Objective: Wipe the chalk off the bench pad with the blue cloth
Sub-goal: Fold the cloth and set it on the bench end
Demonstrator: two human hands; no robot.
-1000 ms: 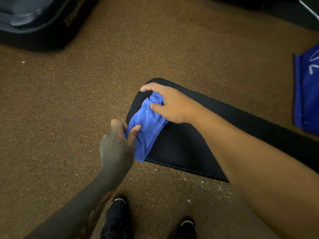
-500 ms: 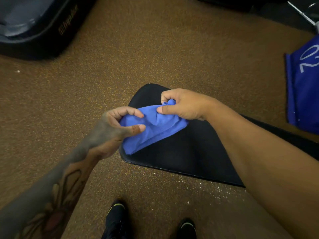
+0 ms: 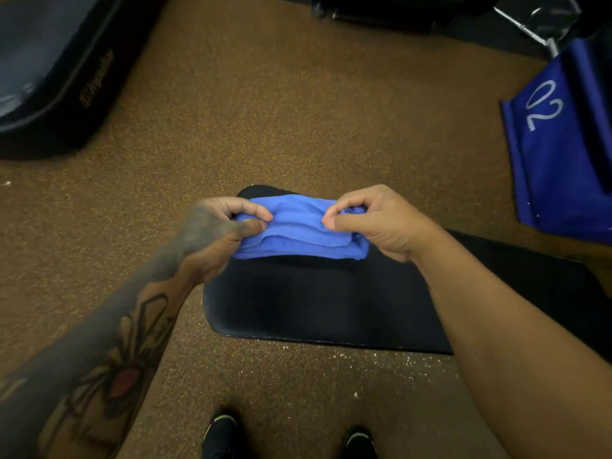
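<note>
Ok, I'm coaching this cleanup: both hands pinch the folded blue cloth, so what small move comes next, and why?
Probably lower the folded blue cloth onto the black bench pad and press: left hand and right hand only pinch its ends, not pressing it.

I see brown speckled floor (image 3: 281, 111); well left of the blue panel (image 3: 563, 167) marked 02 lies a black case (image 3: 56, 94).

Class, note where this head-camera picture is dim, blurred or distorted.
Head view: dim warm light; bench pad nearly featureless black; black case at top left blurred; wide-angle lens stretches the edges; blue cloth, left hand and right hand fairly sharp.
</note>
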